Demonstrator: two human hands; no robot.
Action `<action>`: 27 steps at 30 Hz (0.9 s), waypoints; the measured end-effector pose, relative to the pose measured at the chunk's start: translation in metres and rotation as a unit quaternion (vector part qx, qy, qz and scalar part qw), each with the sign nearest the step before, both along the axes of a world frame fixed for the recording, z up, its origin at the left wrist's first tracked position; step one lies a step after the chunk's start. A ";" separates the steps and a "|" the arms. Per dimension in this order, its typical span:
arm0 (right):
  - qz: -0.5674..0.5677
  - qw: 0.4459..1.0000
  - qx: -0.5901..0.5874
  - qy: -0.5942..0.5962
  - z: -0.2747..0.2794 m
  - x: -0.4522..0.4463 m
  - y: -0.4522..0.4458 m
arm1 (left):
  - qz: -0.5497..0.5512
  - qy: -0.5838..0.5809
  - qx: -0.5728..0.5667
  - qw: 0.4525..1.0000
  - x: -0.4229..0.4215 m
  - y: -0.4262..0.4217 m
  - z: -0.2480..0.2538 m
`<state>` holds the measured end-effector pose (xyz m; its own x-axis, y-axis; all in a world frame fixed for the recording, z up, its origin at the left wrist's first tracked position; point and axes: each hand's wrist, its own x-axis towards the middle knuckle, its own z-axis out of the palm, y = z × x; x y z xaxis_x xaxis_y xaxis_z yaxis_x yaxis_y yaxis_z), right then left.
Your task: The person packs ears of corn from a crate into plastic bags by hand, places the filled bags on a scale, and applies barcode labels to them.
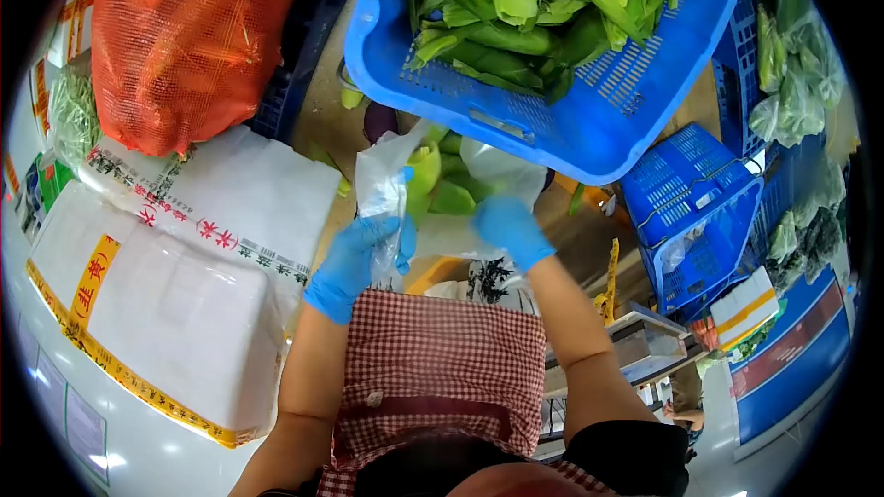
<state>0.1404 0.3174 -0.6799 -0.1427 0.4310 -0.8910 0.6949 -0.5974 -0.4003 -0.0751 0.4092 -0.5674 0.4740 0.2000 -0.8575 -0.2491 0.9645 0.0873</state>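
A clear plastic bag holding green vegetables lies in front of me, its mouth spread toward my body. My left hand, in a blue glove, grips the bag's left edge, with the fingers wrapped round the plastic. On the right edge of the bag, my gloved right hand has its fingers pressed on the film, partly smeared by motion. Just beyond the bag stands a blue perforated basket with leafy green corn cobs in it.
An orange mesh sack rests behind white foam boxes on the left. Stacked blue shopping baskets are on the right, near bagged greens. A dark purple vegetable lies by the large basket's edge.
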 end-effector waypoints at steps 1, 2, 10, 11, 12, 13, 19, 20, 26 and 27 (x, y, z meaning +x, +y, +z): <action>-0.103 0.991 -0.003 0.088 0.006 0.016 0.034 | -0.008 0.006 -0.004 1.000 0.001 -0.003 -0.001; -0.279 0.945 0.002 0.173 0.018 0.029 0.082 | -0.017 0.011 -0.010 1.000 0.005 -0.009 0.000; -0.648 0.713 0.263 0.045 -0.142 0.011 0.223 | -0.015 0.011 -0.001 1.000 0.014 -0.007 0.008; -0.650 0.708 0.261 0.089 -0.152 0.014 0.221 | -0.018 0.018 -0.002 1.000 0.011 -0.007 0.009; -0.649 0.703 0.259 0.135 -0.154 0.022 0.219 | -0.018 0.025 -0.002 1.000 0.009 -0.008 0.010; -0.647 0.696 0.255 0.176 -0.155 0.027 0.215 | -0.019 0.028 -0.014 0.999 0.004 -0.012 0.009; -0.723 0.604 0.126 0.312 -0.128 0.037 0.222 | 0.011 0.036 -0.062 0.997 0.003 -0.024 0.005; -0.763 0.525 0.070 0.372 -0.113 0.034 0.229 | 0.009 0.027 -0.053 0.998 0.003 -0.027 0.001; -0.701 0.416 -0.079 0.573 -0.014 0.038 0.151 | 0.005 0.029 -0.022 0.999 0.005 -0.011 0.006; -0.708 0.473 -0.077 0.518 0.016 0.031 0.131 | 0.010 0.031 -0.014 0.999 0.007 -0.008 0.007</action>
